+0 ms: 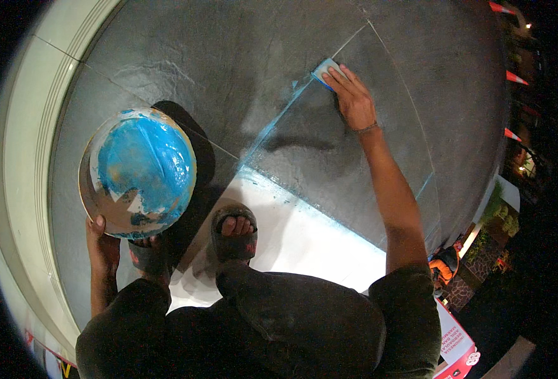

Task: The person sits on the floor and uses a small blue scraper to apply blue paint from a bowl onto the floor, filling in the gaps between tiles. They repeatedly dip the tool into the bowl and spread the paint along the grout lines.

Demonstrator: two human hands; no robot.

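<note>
My left hand (pixel 102 243) grips the lower rim of a round bowl (pixel 90 183), its thumb over the edge. Wet bright-blue paste (pixel 159 148) coats much of the bowl's inside, with bare brownish patches low down. Ahead and to the right, my right hand (pixel 353 101) holds a small flat rectangular spreader (pixel 325 71), pale on top and blue along its edge. The spreader rests on a joint between dark grey floor tiles (pixel 354 164). Behind it, a blue paste line (pixel 277 123) runs along the joint toward my feet. The spreader's underside is hidden.
My sandalled feet (pixel 234 230) are on the floor below the bowl, beside a brightly lit white area (pixel 304 234). A pale ledge (pixel 29 158) curves along the left. Orange cones (pixel 516 78), a person in orange (pixel 443 268) and a red-and-white sign (pixel 456 341) are at right.
</note>
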